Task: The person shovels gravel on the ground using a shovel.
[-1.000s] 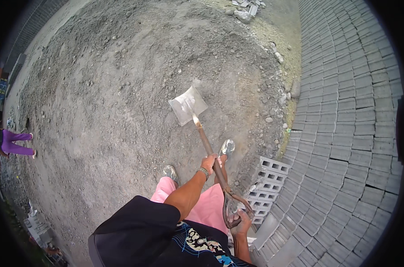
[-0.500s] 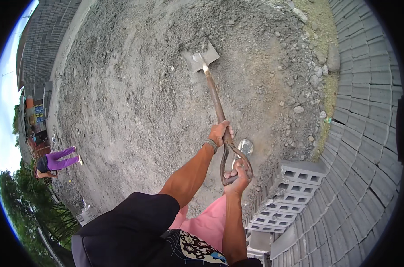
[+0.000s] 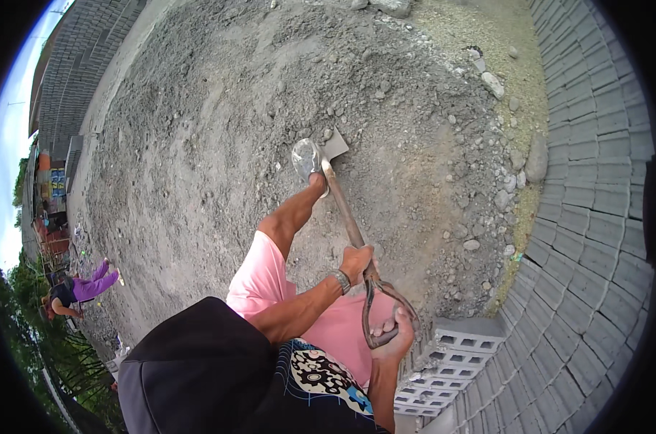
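Note:
A shovel (image 3: 344, 208) with a long brown shaft slants from my body to the grey gravelly soil. My left hand (image 3: 356, 263), with a band at its wrist, is wrapped round the shaft just above the D-shaped handle. Closed on that handle's end grip is my right hand (image 3: 394, 335). The square metal blade (image 3: 335, 145) rests in the soil, partly hidden. My left foot (image 3: 307, 157), in a pale shoe, is up against the blade, at or on its left shoulder; I cannot tell how firmly it presses.
Stacked grey hollow blocks (image 3: 464, 349) stand close on my right, before a long block wall (image 3: 574, 239). Stones (image 3: 536, 158) lie along its yellowish edge strip. At far left a person (image 3: 89, 286) in purple trousers bends over. Loose rubble (image 3: 219, 145) spreads ahead.
My left foot has come forward to the shovel blade. The shovel and both hands sit lower in the picture, the grip unchanged. The other person has bent further.

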A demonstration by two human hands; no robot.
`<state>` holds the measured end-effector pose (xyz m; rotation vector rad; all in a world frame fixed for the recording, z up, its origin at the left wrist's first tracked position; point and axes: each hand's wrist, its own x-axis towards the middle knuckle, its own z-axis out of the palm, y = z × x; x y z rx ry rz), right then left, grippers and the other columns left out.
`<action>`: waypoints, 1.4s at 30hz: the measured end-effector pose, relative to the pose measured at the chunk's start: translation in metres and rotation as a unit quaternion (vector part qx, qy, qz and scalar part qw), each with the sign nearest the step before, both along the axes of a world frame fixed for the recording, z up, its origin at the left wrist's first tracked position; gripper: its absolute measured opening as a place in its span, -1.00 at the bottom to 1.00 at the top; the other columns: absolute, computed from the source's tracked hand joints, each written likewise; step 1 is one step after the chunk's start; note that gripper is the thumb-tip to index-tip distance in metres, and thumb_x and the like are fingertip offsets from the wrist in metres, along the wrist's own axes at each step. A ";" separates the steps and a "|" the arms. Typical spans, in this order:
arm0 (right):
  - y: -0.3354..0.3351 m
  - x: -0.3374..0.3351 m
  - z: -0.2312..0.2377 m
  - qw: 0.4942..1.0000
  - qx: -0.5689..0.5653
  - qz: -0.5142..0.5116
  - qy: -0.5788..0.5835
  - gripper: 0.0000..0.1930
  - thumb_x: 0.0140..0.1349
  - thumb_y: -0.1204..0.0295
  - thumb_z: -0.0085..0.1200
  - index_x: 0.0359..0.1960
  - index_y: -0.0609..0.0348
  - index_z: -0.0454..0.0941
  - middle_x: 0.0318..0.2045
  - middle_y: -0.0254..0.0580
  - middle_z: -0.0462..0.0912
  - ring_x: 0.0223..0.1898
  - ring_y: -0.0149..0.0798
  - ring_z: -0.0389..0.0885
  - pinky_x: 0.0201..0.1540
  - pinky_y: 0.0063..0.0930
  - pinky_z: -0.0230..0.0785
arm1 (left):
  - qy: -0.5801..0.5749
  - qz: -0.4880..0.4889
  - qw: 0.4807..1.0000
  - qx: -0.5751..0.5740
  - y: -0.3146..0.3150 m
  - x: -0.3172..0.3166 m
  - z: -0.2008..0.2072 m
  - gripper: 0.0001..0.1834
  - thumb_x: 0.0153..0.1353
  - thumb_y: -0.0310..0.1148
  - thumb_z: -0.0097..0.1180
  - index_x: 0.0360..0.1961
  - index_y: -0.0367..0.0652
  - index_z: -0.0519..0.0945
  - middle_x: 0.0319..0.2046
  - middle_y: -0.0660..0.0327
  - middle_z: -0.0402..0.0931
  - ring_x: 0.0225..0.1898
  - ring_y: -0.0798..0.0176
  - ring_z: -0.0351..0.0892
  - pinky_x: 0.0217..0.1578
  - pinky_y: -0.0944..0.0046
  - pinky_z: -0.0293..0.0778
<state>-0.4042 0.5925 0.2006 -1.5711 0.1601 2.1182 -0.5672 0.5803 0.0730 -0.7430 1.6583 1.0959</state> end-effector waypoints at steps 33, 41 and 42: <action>0.065 -0.068 -0.086 0.891 0.011 0.130 -0.435 -0.88 0.13 0.37 0.15 -0.36 0.10 0.52 -0.73 -0.37 0.33 -0.77 -0.40 0.32 -0.76 -0.52 0.19 | -0.051 0.100 0.994 -0.002 0.048 -0.238 -0.233 -0.63 0.13 -0.21 0.24 -0.29 -0.33 0.47 -0.51 0.05 0.50 -0.56 0.07 0.57 -0.57 0.04 0.54; 0.064 -0.054 -0.070 0.884 0.018 0.121 -0.450 -0.86 0.20 0.35 0.01 -0.33 0.09 0.56 -0.74 -0.47 0.30 -0.78 -0.52 0.24 -0.79 -0.59 0.16 | -0.060 0.131 0.985 -0.097 0.057 -0.243 -0.201 -0.86 0.08 -0.48 0.07 -0.46 -0.37 0.42 -0.68 0.10 0.41 -0.75 0.12 0.46 -0.78 0.13 0.41; 0.066 -0.053 -0.067 0.888 -0.007 0.109 -0.447 -0.87 0.20 0.34 0.02 -0.34 0.08 0.56 -0.73 -0.47 0.29 -0.78 -0.51 0.24 -0.78 -0.59 0.16 | -0.064 0.132 0.984 -0.098 0.066 -0.264 -0.201 -0.86 0.08 -0.48 0.07 -0.46 -0.37 0.42 -0.68 0.10 0.41 -0.75 0.12 0.46 -0.78 0.13 0.41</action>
